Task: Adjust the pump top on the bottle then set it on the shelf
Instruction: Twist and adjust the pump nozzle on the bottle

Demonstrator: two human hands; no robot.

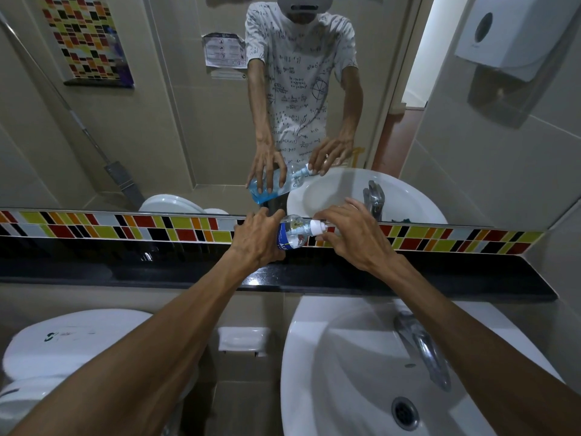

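Black shelf [440, 278] below the mirror [188, 121], sink [330, 372] at five o'clock.
Left hand [254, 240] fingers grip the tilted bottle [290, 236], blue liquid inside; right hand [355, 234] fingers pinch its pump top [317, 227].

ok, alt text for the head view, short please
Two bare hands hold a tilted clear pump bottle above a black shelf: the left hand grips its body, the right hand fingers the white pump top. A mirror behind reflects the scene; a white sink sits below.
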